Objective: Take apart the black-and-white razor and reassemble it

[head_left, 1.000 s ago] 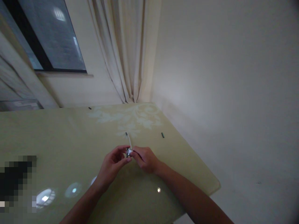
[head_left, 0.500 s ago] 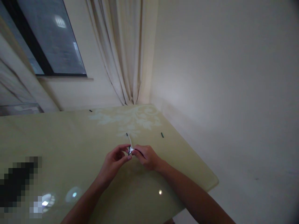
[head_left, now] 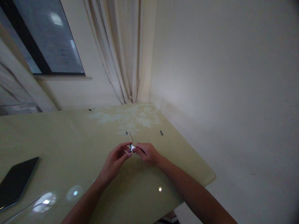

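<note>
My left hand [head_left: 115,161] and my right hand [head_left: 147,153] meet over the pale green table [head_left: 70,143]. Both pinch a small shiny dark piece [head_left: 132,148] between their fingertips. A thin white cable [head_left: 128,137] with a dark tip runs from that piece away from me across the table. I cannot make out what the small piece is. Both hands hover just above the tabletop, fingers curled.
A dark phone [head_left: 16,182] lies flat at the near left. A small dark piece [head_left: 161,133] lies right of the hands, another [head_left: 90,109] at the far edge. The table's right edge runs close to the wall; curtain [head_left: 123,53] and window [head_left: 44,37] stand behind.
The hands have stayed pinched on the small piece and shifted slightly away from me. The view has drifted a little; nothing on the table has moved.
</note>
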A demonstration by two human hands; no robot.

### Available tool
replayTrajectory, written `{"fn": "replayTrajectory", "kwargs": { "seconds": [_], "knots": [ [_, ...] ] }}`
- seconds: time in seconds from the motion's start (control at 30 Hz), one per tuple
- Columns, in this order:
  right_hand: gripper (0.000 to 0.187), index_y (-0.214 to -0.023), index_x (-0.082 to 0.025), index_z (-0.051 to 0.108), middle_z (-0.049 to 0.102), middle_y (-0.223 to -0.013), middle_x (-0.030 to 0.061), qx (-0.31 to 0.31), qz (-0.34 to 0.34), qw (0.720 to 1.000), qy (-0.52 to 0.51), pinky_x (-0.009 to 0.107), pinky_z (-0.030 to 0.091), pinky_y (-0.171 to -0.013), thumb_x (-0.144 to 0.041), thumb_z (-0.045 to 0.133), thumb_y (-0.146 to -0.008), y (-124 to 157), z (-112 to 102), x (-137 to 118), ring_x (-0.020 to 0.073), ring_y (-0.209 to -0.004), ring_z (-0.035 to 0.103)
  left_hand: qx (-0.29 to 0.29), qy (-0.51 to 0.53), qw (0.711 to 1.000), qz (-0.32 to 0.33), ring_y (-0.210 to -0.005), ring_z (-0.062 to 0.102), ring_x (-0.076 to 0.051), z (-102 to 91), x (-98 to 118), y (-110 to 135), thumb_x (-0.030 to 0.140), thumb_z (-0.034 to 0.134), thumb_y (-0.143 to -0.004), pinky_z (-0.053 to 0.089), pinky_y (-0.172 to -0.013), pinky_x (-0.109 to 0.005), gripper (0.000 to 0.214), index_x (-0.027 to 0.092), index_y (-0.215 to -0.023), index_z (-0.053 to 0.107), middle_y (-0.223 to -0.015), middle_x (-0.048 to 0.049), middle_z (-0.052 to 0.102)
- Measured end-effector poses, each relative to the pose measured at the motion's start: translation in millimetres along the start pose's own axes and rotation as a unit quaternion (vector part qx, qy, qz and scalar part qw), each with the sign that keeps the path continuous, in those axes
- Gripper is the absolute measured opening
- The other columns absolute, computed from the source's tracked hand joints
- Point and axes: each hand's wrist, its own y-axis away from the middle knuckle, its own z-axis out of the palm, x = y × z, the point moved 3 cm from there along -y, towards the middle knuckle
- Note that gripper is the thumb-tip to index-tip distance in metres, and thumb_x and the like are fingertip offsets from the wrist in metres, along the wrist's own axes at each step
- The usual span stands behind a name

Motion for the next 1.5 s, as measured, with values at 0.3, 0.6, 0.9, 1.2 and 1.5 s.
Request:
{"fn": "replayTrajectory", "kwargs": {
  "seconds": [0.3,0.6,0.9,1.2,1.5],
  "knots": [
    [0.037,-0.091,-0.017,0.067,0.057,-0.072,-0.0014,-0.025,0.02,0.998,-0.054,0.023,0.036,-0.065,-0.041,0.043,-0.106,0.9,0.7,-1.8,0.012,-0.065,0.051,-0.02,-0.002,1.0,-0.01,-0.078,0.063,-0.015,-3.6,-6.6,-0.6,0.042,0.078,-0.083,0.05,-0.072,-0.027,0.047,0.023,-0.125,0.071,-0.099,-0.0047,0.072],
    [0.044,-0.09,-0.017,0.065,0.049,-0.067,-0.0035,-0.048,0.041,0.983,-0.173,0.024,0.034,-0.061,-0.051,0.042,-0.106,1.0,-0.9,2.3,0.0117,-0.061,0.044,-0.031,0.031,0.999,-0.018,-0.082,0.064,-0.017,-3.0,-5.0,-0.8,0.046,0.078,-0.084,0.052,-0.076,-0.029,0.053,0.023,-0.131,0.068,-0.102,-0.0064,0.071],
    [0.046,-0.089,-0.015,0.064,0.048,-0.06,-0.0049,-0.121,0.148,0.893,-0.408,0.023,0.022,-0.044,-0.058,0.052,-0.099,0.1,11.1,5.5,0.0084,-0.045,0.034,-0.017,0.069,0.997,-0.036,-0.093,0.066,-0.021,-7.1,-10.9,0.7,0.044,0.082,-0.08,0.052,-0.084,-0.03,0.052,0.024,-0.127,0.072,-0.096,-0.0051,0.073],
    [0.045,-0.089,-0.014,0.065,0.046,-0.056,-0.0069,-0.129,0.144,0.877,-0.441,0.022,0.021,-0.04,-0.059,0.059,-0.095,-0.9,13.2,1.1,0.0062,-0.042,0.032,-0.005,0.081,0.996,-0.041,-0.095,0.066,-0.022,-9.0,-8.4,0.5,0.045,0.085,-0.075,0.052,-0.086,-0.032,0.046,0.023,-0.114,0.074,-0.104,-0.0067,0.073],
    [0.035,-0.104,-0.022,0.053,0.065,-0.077,-0.002,0.185,0.168,0.93,-0.269,0.021,0.032,-0.044,-0.055,0.057,-0.093,-7.0,-49.3,59.6,0.0085,-0.046,0.043,0.074,-0.063,0.994,-0.043,-0.072,0.059,-0.016,-15.7,-8.9,-4.7,0.062,0.069,-0.084,0.046,-0.064,-0.026,0.057,0.02,-0.122,0.07,-0.09,-0.0049,0.069]
  ]
}}
